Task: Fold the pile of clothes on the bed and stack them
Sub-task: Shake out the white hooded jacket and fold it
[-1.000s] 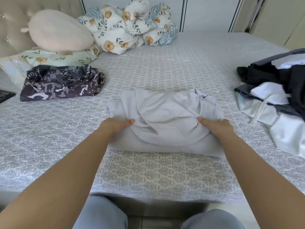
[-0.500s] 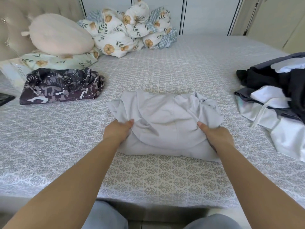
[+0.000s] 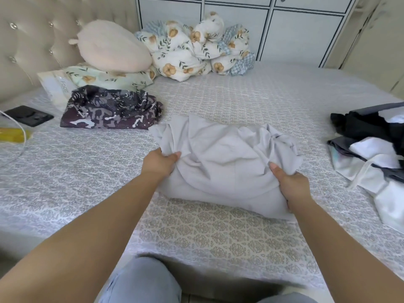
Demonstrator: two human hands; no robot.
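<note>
- The grey garment (image 3: 227, 162) lay near the middle of the bed (image 3: 218, 232), toward its near edge, folded to a rough block but still rumpled along its far side.
- The left hand (image 3: 160, 164) pinched the garment's left side, thumb on top and fingers tucked under the cloth; the right hand (image 3: 294, 186) gripped its right near corner the same way.
- To do this step well, it seemed wise to keep both grips level and carry the bundle flat, so the loose far folds did not spill open, then set it squarely on the patterned garment (image 3: 109, 110) near the left edge, which looked like the start of the stack.
- The grey cloth looked thin, soft and matte, creasing easily.
- The patterned piece was dark with pale blotches, loosely squared.
- The unfolded pile (image 3: 376, 149) of black, white and grey cloth sat heaped at the right edge.
- The bed cover was finely printed and quilted-looking.
</note>
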